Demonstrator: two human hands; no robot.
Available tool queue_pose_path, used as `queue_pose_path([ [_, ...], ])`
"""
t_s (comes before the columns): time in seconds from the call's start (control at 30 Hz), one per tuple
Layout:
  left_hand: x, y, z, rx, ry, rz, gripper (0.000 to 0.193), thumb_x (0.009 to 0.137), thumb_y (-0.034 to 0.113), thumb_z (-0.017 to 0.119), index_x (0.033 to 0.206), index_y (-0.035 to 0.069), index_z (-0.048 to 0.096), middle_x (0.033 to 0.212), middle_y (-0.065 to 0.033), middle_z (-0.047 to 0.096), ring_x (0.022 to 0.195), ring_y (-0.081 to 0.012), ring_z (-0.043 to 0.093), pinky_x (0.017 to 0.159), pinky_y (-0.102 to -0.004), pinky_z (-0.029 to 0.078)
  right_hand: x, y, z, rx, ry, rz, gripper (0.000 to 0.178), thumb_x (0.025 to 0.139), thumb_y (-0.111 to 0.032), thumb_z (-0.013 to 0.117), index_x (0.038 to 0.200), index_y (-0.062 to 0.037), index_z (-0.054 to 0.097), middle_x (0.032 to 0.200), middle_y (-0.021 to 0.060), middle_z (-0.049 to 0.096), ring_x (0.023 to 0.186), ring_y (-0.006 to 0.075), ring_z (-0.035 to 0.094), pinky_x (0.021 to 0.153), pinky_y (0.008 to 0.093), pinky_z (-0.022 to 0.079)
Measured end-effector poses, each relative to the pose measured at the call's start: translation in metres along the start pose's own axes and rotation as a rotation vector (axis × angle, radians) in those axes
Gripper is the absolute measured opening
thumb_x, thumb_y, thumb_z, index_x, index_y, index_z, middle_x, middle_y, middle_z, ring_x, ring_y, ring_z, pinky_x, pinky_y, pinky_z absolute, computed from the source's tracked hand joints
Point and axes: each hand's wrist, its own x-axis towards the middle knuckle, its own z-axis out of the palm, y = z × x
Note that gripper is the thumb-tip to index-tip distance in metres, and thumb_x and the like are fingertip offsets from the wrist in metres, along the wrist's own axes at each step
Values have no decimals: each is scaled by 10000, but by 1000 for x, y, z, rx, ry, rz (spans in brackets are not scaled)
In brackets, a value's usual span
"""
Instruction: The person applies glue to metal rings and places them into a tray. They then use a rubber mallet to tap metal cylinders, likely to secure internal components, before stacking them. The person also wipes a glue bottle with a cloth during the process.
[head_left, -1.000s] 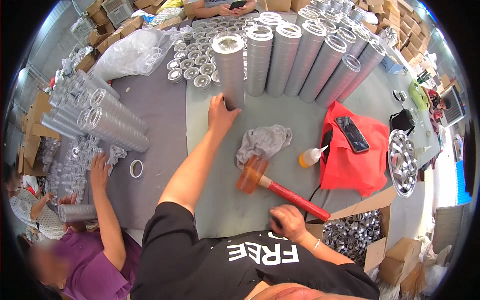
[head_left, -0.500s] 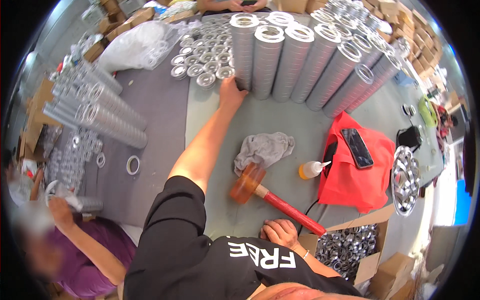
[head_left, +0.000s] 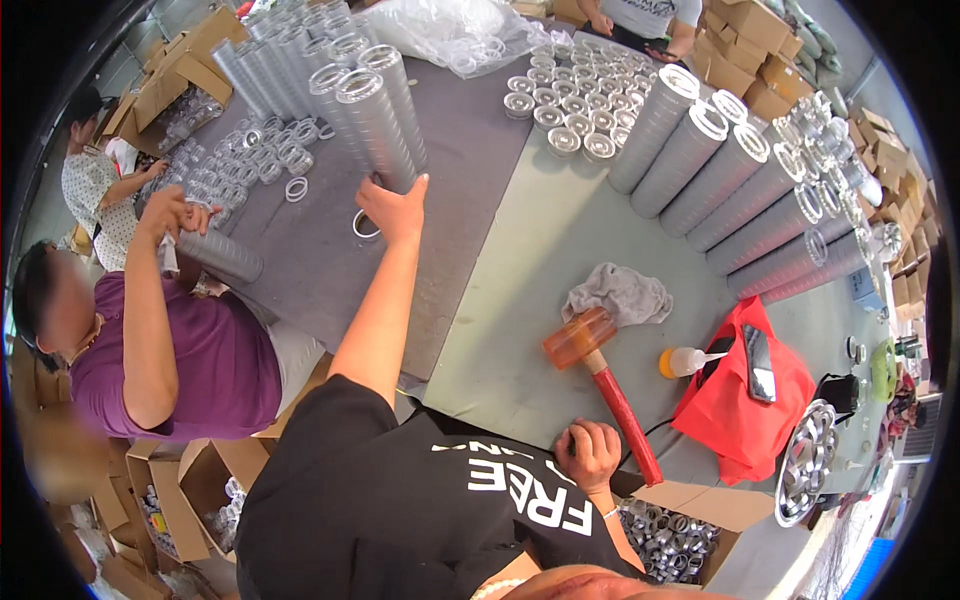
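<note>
My left arm reaches out across the table, and my left hand [head_left: 395, 208] is wrapped around the foot of a grey ribbed cylinder [head_left: 378, 132]. That cylinder stands upright beside two others with metal ring ends. A white ring [head_left: 366, 224] lies by my fingers. My right hand [head_left: 590, 455] rests at the near table edge with its fingers curled in; what they may hold is hidden. Beside it lies a mallet with an amber head [head_left: 582, 338] and red handle [head_left: 628, 425]. A grey rag [head_left: 618, 293] touches the mallet head.
More grey cylinders [head_left: 690, 160] stand at right, near rows of metal end caps [head_left: 580, 100]. A small bottle [head_left: 690, 361], a red cloth [head_left: 745, 400] with a phone [head_left: 760, 365], and a metal tray [head_left: 790, 490] lie right. A co-worker in purple [head_left: 190, 350] handles a cylinder at left.
The view has swung left. My left hand has left the foot of the right-hand row of cylinders and now grips a cylinder in the left group. My right hand stays at the table edge.
</note>
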Motion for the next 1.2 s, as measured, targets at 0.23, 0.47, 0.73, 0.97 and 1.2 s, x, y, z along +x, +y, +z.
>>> queue_pose_path([
  [0.23, 22, -3, 17, 111, -181, -227, 801, 613, 244, 915, 1232, -28, 487, 1215, -229, 560, 1160, -408, 555, 978, -476, 482, 3, -4, -2, -7, 13, 17, 175, 697, -27, 714, 835, -59, 611, 869, 76, 655, 768, 279, 625, 708, 388, 504],
  [0.47, 7, -2, -1, 61, -315, -114, 666, 592, 219, 891, 1142, 21, 572, 1179, -175, 612, 1106, -370, 603, 943, -461, 505, 5, -6, -2, -7, 14, 7, 160, 714, -37, 709, 834, -64, 607, 839, 72, 639, 753, 273, 616, 688, 383, 496],
  [0.73, -78, 25, -64, -164, -548, 79, 497, 608, 204, 863, 1008, -9, 661, 1017, -172, 721, 965, -309, 701, 872, -388, 530, 26, -8, -25, 43, 145, 103, 209, 736, -43, 724, 928, -48, 642, 994, 114, 664, 932, 324, 626, 846, 417, 503],
  [0.97, -145, 48, -120, -282, -811, 181, 592, 594, 226, 860, 1103, 48, 615, 1083, -148, 634, 1060, -350, 614, 907, -436, 511, 52, 28, -9, -77, -163, 472, 371, 823, -142, 728, 1152, -30, 597, 1108, 171, 636, 977, 367, 615, 871, 434, 497],
  [1.2, -177, 46, -154, -212, -948, 177, 798, 571, 248, 910, 1255, 63, 543, 1159, -153, 605, 1103, -363, 586, 956, -448, 495, 72, 6, -66, 703, -65, 807, 276, 962, -203, 667, 1155, -7, 670, 808, 32, 631, 684, 71, 552, 618, 232, 473],
])
